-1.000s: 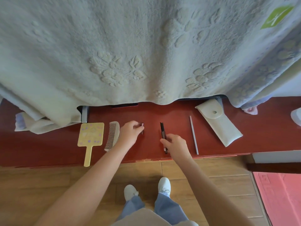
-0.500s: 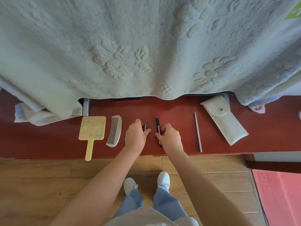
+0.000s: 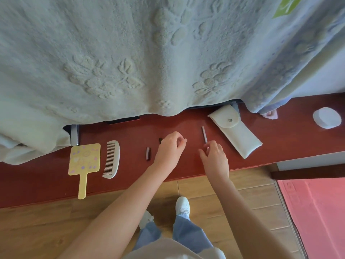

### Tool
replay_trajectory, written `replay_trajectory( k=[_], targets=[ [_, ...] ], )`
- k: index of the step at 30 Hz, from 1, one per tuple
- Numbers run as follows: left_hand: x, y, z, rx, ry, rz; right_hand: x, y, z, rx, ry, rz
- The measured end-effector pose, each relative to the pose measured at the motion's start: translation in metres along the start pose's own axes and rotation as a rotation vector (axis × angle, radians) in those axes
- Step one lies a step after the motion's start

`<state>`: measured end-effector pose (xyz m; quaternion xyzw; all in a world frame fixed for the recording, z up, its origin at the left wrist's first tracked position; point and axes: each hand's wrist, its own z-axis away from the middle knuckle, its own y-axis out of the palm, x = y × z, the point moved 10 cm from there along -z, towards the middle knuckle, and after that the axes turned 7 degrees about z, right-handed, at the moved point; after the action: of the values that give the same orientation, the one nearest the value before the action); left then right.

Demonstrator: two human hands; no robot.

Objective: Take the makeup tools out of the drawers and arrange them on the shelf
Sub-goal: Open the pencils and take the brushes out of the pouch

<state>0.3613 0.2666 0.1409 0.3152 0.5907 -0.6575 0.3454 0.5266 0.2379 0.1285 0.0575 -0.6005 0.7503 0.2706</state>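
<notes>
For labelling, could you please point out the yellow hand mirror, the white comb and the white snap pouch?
yellow hand mirror (image 3: pixel 85 159): head view, square face.
white comb (image 3: pixel 116 155): head view, solid spine.
white snap pouch (image 3: pixel 242 141): head view, body below flap.

A red wooden shelf (image 3: pixel 46 176) carries a white comb (image 3: pixel 112 158) beneath a hanging pale embossed blanket (image 3: pixel 130 62). Just left of the comb lies a yellow hand mirror (image 3: pixel 85 159); just right of it, a small dark tube (image 3: pixel 148 153). Further right of the comb the left hand (image 3: pixel 170 149) curls over a dark pen (image 3: pixel 160 140), only the pen's tip showing. Beyond, the right hand (image 3: pixel 214 159) meets the near end of a thin grey stick (image 3: pixel 204 134); whether it pinches is unclear. Farther from the comb lies a white snap pouch (image 3: pixel 237 135), and farthest a round white pad (image 3: pixel 327 117).
</notes>
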Motion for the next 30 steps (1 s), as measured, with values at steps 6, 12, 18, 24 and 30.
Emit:
replay_trajectory(
  k=[6, 12, 18, 24, 30],
  targets=[
    [-0.007, 0.056, -0.011, 0.156, -0.105, 0.064, -0.031, 0.000, -0.010, 0.042, 0.060, 0.052],
    [0.013, 0.074, -0.023, 0.176, -0.254, 0.157, -0.039, 0.005, -0.014, 0.076, 0.070, -0.032],
    [0.008, 0.078, -0.021, 0.285, -0.355, 0.395, -0.040, 0.003, -0.004, 0.163, -0.004, -0.224],
    [-0.020, 0.070, -0.008, 0.471, -0.316, 0.518, -0.025, 0.005, 0.008, 0.311, -0.013, -0.378],
    [-0.046, 0.038, -0.007, 0.340, -0.105, 0.460, 0.006, 0.006, 0.019, 0.369, -0.164, -0.465]
  ],
)
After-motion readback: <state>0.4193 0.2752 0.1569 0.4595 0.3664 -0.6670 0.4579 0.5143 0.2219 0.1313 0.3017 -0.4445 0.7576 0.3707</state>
